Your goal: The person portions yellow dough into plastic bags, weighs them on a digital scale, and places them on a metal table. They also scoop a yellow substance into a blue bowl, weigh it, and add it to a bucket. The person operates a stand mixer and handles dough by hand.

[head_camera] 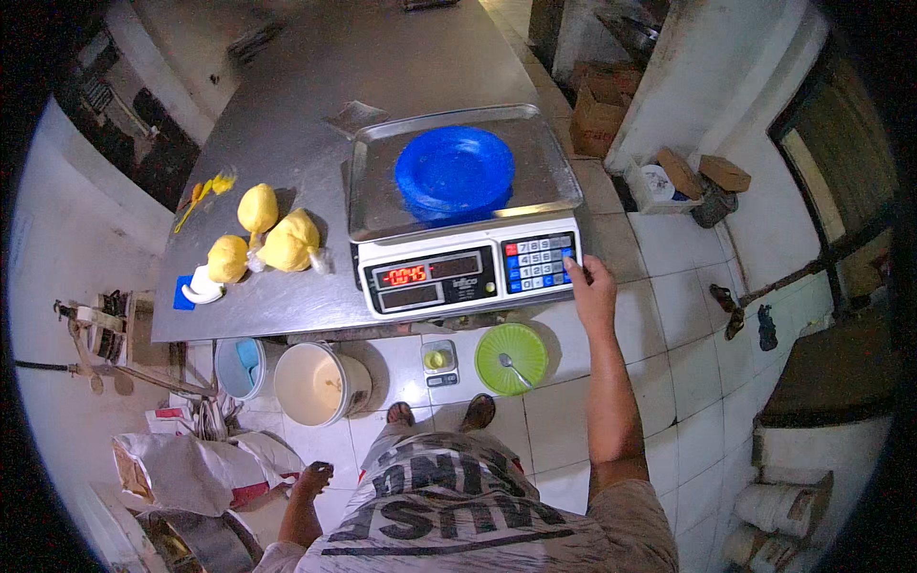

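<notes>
My right hand (596,290) is at the right end of a white electronic weighing scale (430,272), its thumb on the keypad (541,263). A blue plastic bowl (455,168) sits on the scale's metal tray (372,193), and red digits are lit on the display. My left hand (315,478) hangs low at my left side, away from the table; its fingers look slightly curled and I see nothing in it. Left of the scale lie three knotted bags of yellow powder (290,240), one beside a white curved object (203,288) on a blue piece.
The steel table (322,315) bears yellow spoons (203,197) at its left. On the tiled floor stand a white bucket (304,383), a smaller bucket with a blue scoop (242,369), a small scale (440,363) and a green lid or plate with a spoon (494,351). White sacks (179,473) lie left.
</notes>
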A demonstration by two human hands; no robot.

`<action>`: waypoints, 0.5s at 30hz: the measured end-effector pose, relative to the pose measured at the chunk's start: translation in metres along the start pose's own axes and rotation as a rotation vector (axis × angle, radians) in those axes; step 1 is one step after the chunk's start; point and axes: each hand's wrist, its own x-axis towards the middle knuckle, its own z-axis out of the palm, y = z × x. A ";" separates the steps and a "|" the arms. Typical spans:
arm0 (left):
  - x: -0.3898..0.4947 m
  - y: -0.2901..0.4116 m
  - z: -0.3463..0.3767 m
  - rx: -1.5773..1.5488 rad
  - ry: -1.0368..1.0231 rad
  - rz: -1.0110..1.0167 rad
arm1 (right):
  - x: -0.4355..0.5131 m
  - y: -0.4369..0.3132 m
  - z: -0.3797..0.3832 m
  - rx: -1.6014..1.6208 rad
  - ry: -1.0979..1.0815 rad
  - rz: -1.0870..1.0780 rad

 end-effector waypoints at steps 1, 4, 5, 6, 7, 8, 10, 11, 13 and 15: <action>0.006 0.006 -0.003 -0.004 -0.018 0.025 | -0.001 0.004 -0.001 -0.016 -0.011 0.049; 0.007 0.070 0.002 -0.014 -0.054 0.168 | -0.026 -0.005 -0.002 -0.118 0.215 -0.115; 0.013 0.080 -0.001 -0.096 -0.253 0.392 | -0.039 -0.013 -0.003 -0.172 0.317 -0.178; 0.021 0.091 -0.004 -0.172 -0.462 0.612 | -0.057 -0.021 -0.005 -0.173 0.298 -0.138; 0.025 0.118 0.002 -0.142 -0.469 0.427 | -0.078 -0.021 -0.004 -0.162 0.307 -0.148; 0.034 0.130 0.011 -0.269 -0.600 0.560 | -0.101 -0.019 0.002 -0.153 0.323 -0.154; 0.013 0.197 0.044 -0.127 -0.719 0.574 | -0.153 -0.031 0.013 -0.126 0.319 -0.169; -0.029 0.237 0.060 0.054 -0.715 0.588 | -0.180 -0.050 0.022 -0.097 0.294 -0.183; -0.072 0.276 0.088 -0.153 -1.030 0.470 | -0.226 -0.112 0.035 -0.069 0.246 -0.295; -0.104 0.292 0.117 -0.290 -1.210 0.355 | -0.263 -0.135 0.051 -0.014 0.199 -0.462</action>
